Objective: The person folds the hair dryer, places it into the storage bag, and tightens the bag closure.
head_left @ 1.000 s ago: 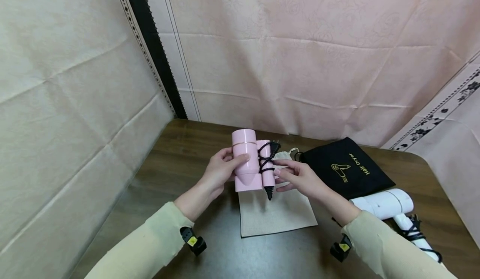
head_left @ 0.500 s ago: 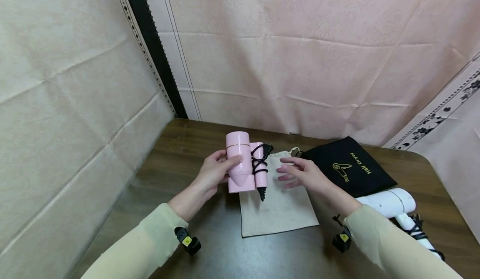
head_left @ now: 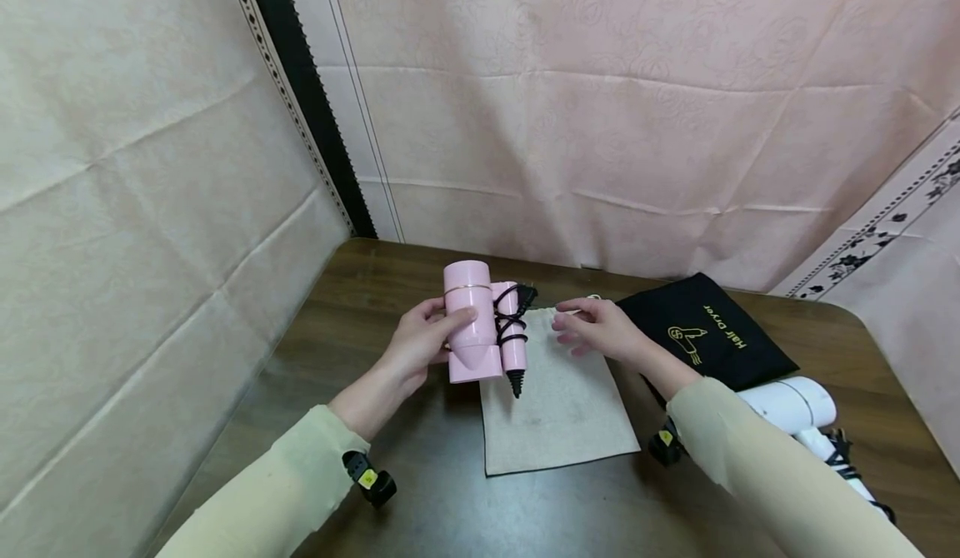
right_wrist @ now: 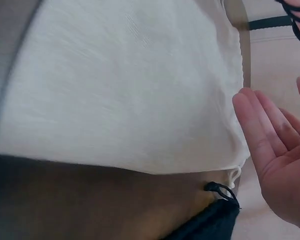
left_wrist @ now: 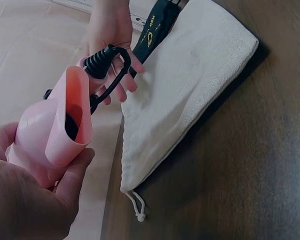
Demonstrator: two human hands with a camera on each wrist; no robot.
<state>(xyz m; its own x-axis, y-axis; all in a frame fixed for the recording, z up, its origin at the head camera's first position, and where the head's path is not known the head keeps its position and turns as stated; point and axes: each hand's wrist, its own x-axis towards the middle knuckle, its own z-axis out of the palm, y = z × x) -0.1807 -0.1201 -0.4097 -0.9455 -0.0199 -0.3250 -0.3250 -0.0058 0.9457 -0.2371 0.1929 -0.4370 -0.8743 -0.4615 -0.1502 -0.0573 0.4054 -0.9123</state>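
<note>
A pink hair dryer (head_left: 470,325), its handle folded alongside and wrapped in black cord (head_left: 512,325), is gripped round the barrel by my left hand (head_left: 420,337). In the left wrist view the dryer's flattened nozzle (left_wrist: 70,120) faces the camera, thumb and fingers on either side. A cream drawstring bag (head_left: 558,412) lies flat on the table below and right of the dryer. My right hand (head_left: 600,329) hovers over the bag's upper end, fingers extended and holding nothing; the right wrist view shows its fingers (right_wrist: 257,125) beside the bag's gathered edge.
A black drawstring bag (head_left: 708,329) printed "Hair Dryer" lies to the right on the wooden table (head_left: 315,375). In front of it is a white hair dryer (head_left: 795,404) with black cord round its handle, partly behind the right sleeve. Curtains stand behind and left.
The left hand has carried the pink hair dryer to the left. The right hand has come away from its handle and moved over the top of the cream bag.
</note>
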